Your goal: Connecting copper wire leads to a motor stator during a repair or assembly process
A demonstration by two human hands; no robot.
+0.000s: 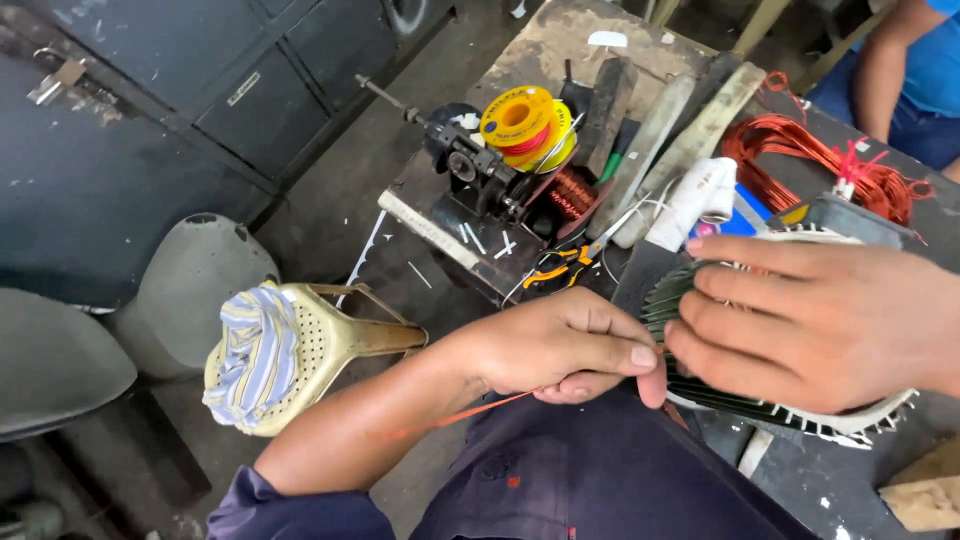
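Observation:
My left hand (560, 345) pinches a thin copper-red wire (450, 420) that trails down to the lower left over my dark trousers. Its thumb tip presses against the edge of a round motor stator (720, 395) with dark slotted laminations and a white finned rim. My right hand (810, 325) lies flat on top of the stator, fingers pointing left and touching the slots beside the left thumb. The stator rests on a dark workbench (800, 480) in front of me.
A winding machine (480, 175) with a yellow spool (520, 120), orange-handled scissors (565, 265), white tape rolls (700, 195) and copper wire coils (810, 150) crowd the bench. A perforated stool with striped cloth (265, 350) stands left. Another person in blue (915, 70) sits top right.

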